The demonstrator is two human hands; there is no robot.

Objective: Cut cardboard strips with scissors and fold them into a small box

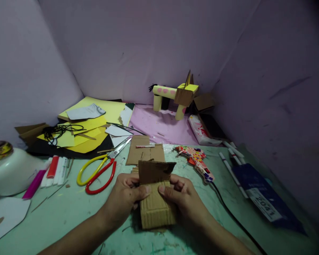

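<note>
Between my two hands is a small cardboard box (158, 207) with a flap standing up at its far end. My left hand (127, 194) grips its left side, thumb on the top face. From the right, my right hand (182, 194) pinches the other side, its thumb also pressing the top. The fingers behind the box are partly hidden. Just beyond lies a flat cardboard piece (133, 154) with a thin strip on it. Scissors (110, 159) with one yellow and one red handle rest to the left. A flower-patterned glue gun (199, 163) lies to the right.
A giraffe-like cardboard figure (164, 91) stands at the back on pink cloth (149, 122). Yellow paper sheets (95, 122) and black string (60, 132) pile up back left. Markers (55, 171) lie left, a blue packet (266, 198) right. The glue gun's cord (234, 217) runs front right.
</note>
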